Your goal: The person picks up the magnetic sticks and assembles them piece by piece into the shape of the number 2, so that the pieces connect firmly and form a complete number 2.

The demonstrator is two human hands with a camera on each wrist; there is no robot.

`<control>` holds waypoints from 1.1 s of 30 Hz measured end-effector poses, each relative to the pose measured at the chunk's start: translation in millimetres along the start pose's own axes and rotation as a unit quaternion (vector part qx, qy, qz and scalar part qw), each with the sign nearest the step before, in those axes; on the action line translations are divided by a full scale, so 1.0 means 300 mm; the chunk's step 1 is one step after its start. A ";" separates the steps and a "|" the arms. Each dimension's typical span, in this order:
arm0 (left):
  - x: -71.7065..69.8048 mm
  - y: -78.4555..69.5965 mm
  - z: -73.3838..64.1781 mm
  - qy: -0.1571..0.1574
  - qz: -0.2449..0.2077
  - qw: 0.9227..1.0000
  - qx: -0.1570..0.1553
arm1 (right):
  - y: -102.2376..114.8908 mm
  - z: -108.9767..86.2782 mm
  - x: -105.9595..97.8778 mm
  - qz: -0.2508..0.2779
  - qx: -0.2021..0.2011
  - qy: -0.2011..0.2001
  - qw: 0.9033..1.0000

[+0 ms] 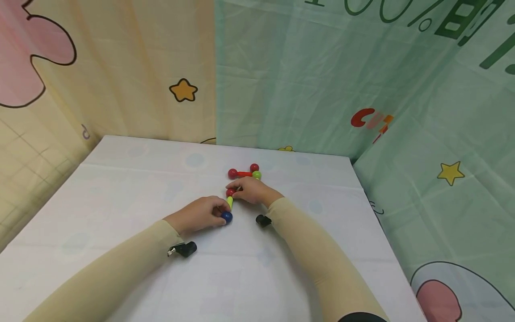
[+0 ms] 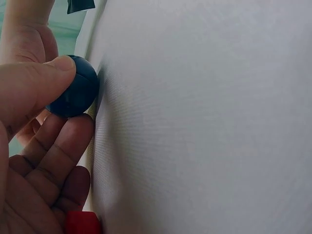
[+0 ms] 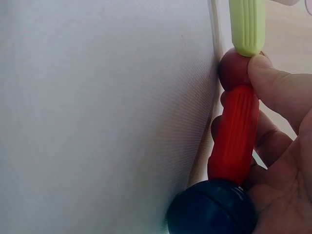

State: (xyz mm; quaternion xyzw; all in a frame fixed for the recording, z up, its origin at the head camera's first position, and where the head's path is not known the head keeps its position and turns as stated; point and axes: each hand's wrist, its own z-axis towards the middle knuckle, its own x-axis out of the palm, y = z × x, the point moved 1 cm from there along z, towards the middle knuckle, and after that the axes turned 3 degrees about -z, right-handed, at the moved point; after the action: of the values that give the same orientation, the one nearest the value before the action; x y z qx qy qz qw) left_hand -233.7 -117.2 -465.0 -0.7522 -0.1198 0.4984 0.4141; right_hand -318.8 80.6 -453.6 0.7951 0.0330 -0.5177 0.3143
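The left hand (image 1: 201,214) pinches a blue ball (image 1: 227,218) on the white-covered table (image 1: 241,277); the right hand (image 1: 253,190) pinches a red ball (image 3: 235,70), with a ribbed yellow-green rod (image 1: 230,202) between these 2 balls and a ribbed red rod (image 3: 234,136) leading to another blue ball (image 3: 212,209); the pieces look light, stiff and hard to break; smooth balls could slip or roll, so the rods' ribbed sides seem the surer hold.
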 end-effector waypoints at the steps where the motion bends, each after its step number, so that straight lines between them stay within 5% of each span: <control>1: 0.002 0.000 0.002 0.001 0.000 1.000 0.000 | -0.001 0.000 0.000 0.001 0.001 0.000 1.000; 20: 0.007 -0.005 0.012 0.006 -0.005 1.000 0.002 | -0.002 -0.012 -0.002 -0.001 -0.016 -0.014 1.000; 33: 0.001 -0.016 0.009 0.009 -0.006 1.000 -0.010 | -0.082 -0.106 -0.110 0.018 0.052 -0.072 0.996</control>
State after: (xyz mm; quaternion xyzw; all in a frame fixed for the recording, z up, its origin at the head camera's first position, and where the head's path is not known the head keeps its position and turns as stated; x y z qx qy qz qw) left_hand -234.8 -112.5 -462.0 -0.7599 -0.1253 0.4880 0.4107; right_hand -317.9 126.1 -428.8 0.7712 -0.0309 -0.5691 0.2837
